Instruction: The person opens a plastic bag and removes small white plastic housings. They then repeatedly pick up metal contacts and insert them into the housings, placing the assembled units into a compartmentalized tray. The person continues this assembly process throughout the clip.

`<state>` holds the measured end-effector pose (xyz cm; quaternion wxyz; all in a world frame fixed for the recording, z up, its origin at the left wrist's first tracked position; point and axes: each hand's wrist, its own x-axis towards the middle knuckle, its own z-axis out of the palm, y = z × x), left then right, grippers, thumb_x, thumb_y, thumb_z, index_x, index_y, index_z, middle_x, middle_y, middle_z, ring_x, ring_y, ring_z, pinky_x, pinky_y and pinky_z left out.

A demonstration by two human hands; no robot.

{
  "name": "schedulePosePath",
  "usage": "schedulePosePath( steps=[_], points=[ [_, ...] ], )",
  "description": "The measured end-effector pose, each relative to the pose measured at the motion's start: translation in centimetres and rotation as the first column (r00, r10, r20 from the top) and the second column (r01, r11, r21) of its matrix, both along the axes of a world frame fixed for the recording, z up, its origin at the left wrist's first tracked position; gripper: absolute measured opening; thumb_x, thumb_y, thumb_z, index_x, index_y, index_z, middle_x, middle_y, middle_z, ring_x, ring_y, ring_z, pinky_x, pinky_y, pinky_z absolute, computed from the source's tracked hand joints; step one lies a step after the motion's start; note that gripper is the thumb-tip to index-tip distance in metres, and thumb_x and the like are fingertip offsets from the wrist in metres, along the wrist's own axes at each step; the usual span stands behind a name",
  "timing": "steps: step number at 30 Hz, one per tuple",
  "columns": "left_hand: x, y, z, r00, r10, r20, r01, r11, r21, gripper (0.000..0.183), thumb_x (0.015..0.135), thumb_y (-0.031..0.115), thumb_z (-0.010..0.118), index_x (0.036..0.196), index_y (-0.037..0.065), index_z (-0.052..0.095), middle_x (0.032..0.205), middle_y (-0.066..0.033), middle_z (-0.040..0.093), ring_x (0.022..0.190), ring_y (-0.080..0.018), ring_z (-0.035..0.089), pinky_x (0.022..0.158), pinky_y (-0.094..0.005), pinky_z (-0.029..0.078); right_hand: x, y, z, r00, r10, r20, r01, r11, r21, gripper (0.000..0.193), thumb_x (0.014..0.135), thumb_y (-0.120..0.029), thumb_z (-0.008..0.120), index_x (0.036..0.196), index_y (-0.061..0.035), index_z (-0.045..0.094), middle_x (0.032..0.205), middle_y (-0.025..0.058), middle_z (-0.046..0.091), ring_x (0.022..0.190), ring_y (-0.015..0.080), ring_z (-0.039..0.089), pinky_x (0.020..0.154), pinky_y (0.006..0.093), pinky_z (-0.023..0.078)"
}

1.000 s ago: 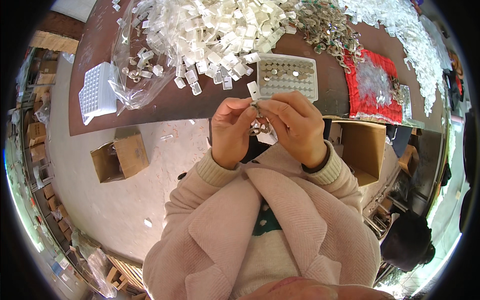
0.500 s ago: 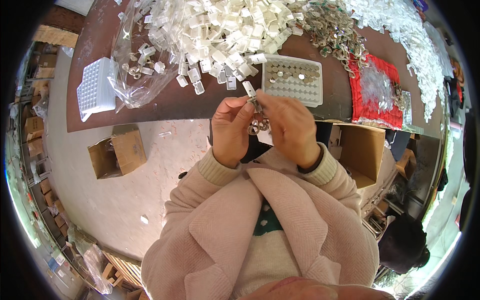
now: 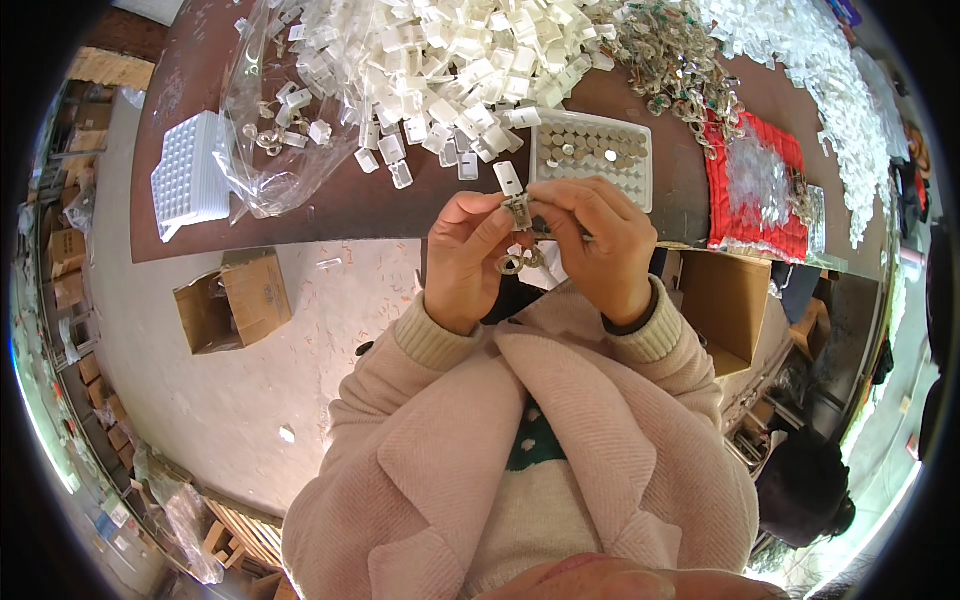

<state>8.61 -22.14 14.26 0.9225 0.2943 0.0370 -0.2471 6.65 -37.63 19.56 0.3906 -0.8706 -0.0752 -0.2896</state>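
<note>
Just off the table's near edge, both hands meet at one small assembly. It has a white plastic housing (image 3: 508, 178), standing open at the top, and a small metallic part (image 3: 517, 210) below it. Loops of pale wire (image 3: 516, 262) dangle underneath. My left hand (image 3: 463, 262) pinches the assembly from the left between thumb and fingers. From the right, my right hand (image 3: 603, 245) has its thumb and forefinger closed at the metallic part. The fingertips hide some of it. Beyond them lies a large heap of similar white housings (image 3: 470, 60).
A white tray (image 3: 648, 165) of round metal discs lies right of the heap. Farther right are tangled wired parts (image 3: 665, 60), a red cloth (image 3: 775, 225) and clear plastic pieces (image 3: 830, 110). Left are a clear bag (image 3: 290, 190) and stacked white trays (image 3: 190, 175). Cardboard boxes (image 3: 262, 300) stand below.
My right hand, blurred over the assembly before, has drawn slightly right and down, and its fingers now show plainly. The metallic part is more exposed. My left hand has hardly moved.
</note>
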Motion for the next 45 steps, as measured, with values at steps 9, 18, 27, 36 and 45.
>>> schedulePosePath(
  steps=[9,18,27,36,45],
  points=[
    [-0.5,1.0,-0.2,0.993,-0.112,-0.026,0.106,0.981,-0.165,0.008,0.097,0.005,0.065,0.105,0.004,0.066,0.098,-0.009,0.071,0.083,-0.0173,0.069,0.07,-0.0301,0.059,-1.4,0.0,1.5,0.983,0.135,-0.127,-0.125,0.988,0.089,0.019,0.077,0.001,0.074,0.094,-0.0053,0.072,0.088,0.0075,0.071,0.078,0.0274,0.067,0.069,0.0344,0.052],
    [-1.1,0.6,0.4,0.996,-0.086,-0.009,0.083,0.977,-0.199,0.01,0.099,0.007,0.06,0.107,0.007,0.065,0.105,-0.0106,0.072,0.091,-0.0181,0.07,0.076,-0.0285,0.058,-3.2,0.8,1.5,0.987,0.138,-0.078,-0.126,0.983,0.137,0.027,0.083,-0.006,0.075,0.11,-0.0039,0.073,0.101,0.0101,0.07,0.088,0.0218,0.068,0.071,0.0303,0.052],
    [-1.6,0.3,1.2,0.975,-0.207,-0.083,0.184,0.957,-0.222,0.011,0.095,0.007,0.066,0.105,0.002,0.064,0.104,-0.0194,0.071,0.086,-0.0215,0.066,0.073,-0.0334,0.051,-1.9,-0.4,1.2,0.796,0.395,-0.459,0.207,0.535,0.819,0.02,0.092,-0.008,0.071,0.11,0.0013,0.07,0.085,0.0033,0.071,0.075,0.0075,0.067,0.062,0.0225,0.053],
    [-2.2,0.2,0.8,0.964,-0.222,-0.146,0.15,0.908,-0.39,0.021,0.103,0.021,0.056,0.119,0.008,0.06,0.11,-0.0058,0.065,0.107,-0.0211,0.062,0.096,-0.0405,0.051,-2.4,0.0,0.4,0.953,0.289,0.089,-0.3,0.877,0.376,0.03,0.073,0.011,0.074,0.1,-0.0021,0.074,0.108,0.012,0.07,0.099,0.0252,0.068,0.083,0.0328,0.055],
    [-2.6,-0.3,2.2,0.965,-0.169,-0.201,0.094,0.937,-0.336,0.02,0.097,0.021,0.067,0.112,0.009,0.061,0.107,-0.0022,0.065,0.101,-0.0132,0.063,0.09,-0.0316,0.053,-2.5,0.5,0.1,0.959,0.271,0.082,-0.283,0.91,0.304,0.028,0.074,0.013,0.071,0.098,-0.0026,0.072,0.108,0.0114,0.069,0.1,0.0266,0.067,0.08,0.0336,0.055]
  ],
)
